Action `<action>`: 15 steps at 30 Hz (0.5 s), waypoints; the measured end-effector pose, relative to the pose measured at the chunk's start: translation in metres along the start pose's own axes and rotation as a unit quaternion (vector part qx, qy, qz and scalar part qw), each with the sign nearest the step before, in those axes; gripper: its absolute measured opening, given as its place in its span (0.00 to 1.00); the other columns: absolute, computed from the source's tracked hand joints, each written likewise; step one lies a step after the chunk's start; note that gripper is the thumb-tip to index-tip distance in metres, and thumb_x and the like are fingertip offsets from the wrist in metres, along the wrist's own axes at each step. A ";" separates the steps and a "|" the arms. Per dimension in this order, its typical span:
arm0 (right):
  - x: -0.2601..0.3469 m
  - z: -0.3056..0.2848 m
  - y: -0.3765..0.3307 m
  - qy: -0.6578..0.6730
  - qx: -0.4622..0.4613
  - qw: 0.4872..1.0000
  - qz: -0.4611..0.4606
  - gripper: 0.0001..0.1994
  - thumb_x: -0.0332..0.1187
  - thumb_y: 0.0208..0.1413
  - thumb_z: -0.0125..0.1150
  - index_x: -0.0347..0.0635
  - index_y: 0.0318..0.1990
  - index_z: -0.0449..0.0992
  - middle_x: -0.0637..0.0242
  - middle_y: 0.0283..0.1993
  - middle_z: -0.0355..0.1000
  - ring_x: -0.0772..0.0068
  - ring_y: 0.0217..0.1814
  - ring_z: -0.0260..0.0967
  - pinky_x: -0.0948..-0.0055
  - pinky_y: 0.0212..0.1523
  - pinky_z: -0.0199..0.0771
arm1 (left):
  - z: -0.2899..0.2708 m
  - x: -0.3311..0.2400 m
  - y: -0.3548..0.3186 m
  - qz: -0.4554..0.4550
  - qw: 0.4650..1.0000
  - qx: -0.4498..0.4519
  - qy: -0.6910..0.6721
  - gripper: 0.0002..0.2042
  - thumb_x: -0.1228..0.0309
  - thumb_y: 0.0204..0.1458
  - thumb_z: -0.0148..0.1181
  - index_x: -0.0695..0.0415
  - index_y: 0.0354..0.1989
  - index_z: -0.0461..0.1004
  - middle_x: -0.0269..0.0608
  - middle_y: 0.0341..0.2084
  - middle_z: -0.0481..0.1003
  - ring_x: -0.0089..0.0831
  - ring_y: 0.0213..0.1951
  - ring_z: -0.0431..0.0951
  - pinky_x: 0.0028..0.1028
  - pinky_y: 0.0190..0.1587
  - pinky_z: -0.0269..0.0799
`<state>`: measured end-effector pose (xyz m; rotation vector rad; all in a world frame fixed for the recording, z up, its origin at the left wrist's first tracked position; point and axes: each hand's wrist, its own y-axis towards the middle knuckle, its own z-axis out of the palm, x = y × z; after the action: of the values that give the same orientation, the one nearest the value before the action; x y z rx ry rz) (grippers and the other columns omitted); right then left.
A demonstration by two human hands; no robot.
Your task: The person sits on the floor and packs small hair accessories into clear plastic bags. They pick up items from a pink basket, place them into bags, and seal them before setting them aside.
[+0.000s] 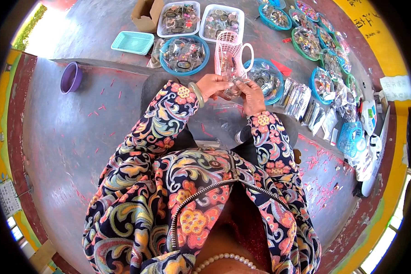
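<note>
Both hands meet in front of me over a small clear plastic packet (pixel 233 90). My left hand (pixel 211 86), with a pale bangle at the wrist, pinches it from the left. My right hand (pixel 252 97) grips its right side, fingers closed. What lies inside the packet is too small to make out. Right behind the hands stands a pink plastic lattice basket (pixel 219 45) with a looped handle, holding some clear packets. To its left is a round blue basin (pixel 164 66) full of packaged hair ties; another blue basin (pixel 278 94) with similar packets sits to its right.
Two white trays (pixel 158 28) of packaged items, a cardboard box (pixel 146 16) and a turquoise basket (pixel 131 43) stand beyond. A purple basin (pixel 71 78) is at left. Bundles of packets (pixel 298 98) and several filled baskets (pixel 306 43) line the right. Red scraps litter the floor (pixel 324 164).
</note>
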<state>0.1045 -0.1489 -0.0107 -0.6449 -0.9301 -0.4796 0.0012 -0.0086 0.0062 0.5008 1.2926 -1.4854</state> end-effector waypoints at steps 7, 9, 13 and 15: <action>0.003 -0.007 0.003 0.047 -0.049 0.998 -0.016 0.04 0.29 0.47 0.57 0.41 0.28 0.70 0.70 0.24 0.68 0.77 0.26 0.64 0.79 0.29 0.64 | -0.005 0.003 -0.001 0.000 0.999 0.033 0.022 0.10 0.71 0.47 0.52 0.62 0.35 0.66 0.43 0.30 0.74 0.31 0.32 0.77 0.14 0.15 0.56; 0.007 -0.002 0.001 0.061 -0.050 0.997 0.002 0.04 0.30 0.46 0.57 0.42 0.29 0.70 0.70 0.25 0.68 0.77 0.27 0.64 0.78 0.29 0.64 | -0.005 0.004 -0.001 0.010 0.999 0.030 0.031 0.09 0.71 0.47 0.52 0.62 0.34 0.66 0.43 0.30 0.74 0.30 0.32 0.77 0.14 0.16 0.57; 0.010 0.003 -0.002 0.093 -0.039 0.994 0.039 0.07 0.28 0.45 0.59 0.38 0.31 0.70 0.67 0.27 0.69 0.76 0.28 0.66 0.79 0.30 0.66 | -0.002 0.001 -0.004 0.033 0.995 0.038 0.089 0.07 0.71 0.47 0.52 0.61 0.31 0.67 0.42 0.27 0.74 0.28 0.30 0.77 0.15 0.17 0.59; 0.006 0.000 0.000 0.107 -0.034 0.993 0.036 0.08 0.27 0.43 0.60 0.36 0.32 0.70 0.65 0.28 0.70 0.75 0.28 0.67 0.79 0.30 0.67 | -0.001 0.000 -0.005 0.041 0.992 0.047 0.113 0.06 0.71 0.46 0.52 0.61 0.29 0.68 0.41 0.26 0.75 0.28 0.29 0.76 0.16 0.18 0.59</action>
<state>0.1077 -0.1492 -0.0061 -0.6731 -0.6871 -0.5067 -0.0037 -0.0080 0.0085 0.7939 1.3628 -1.4557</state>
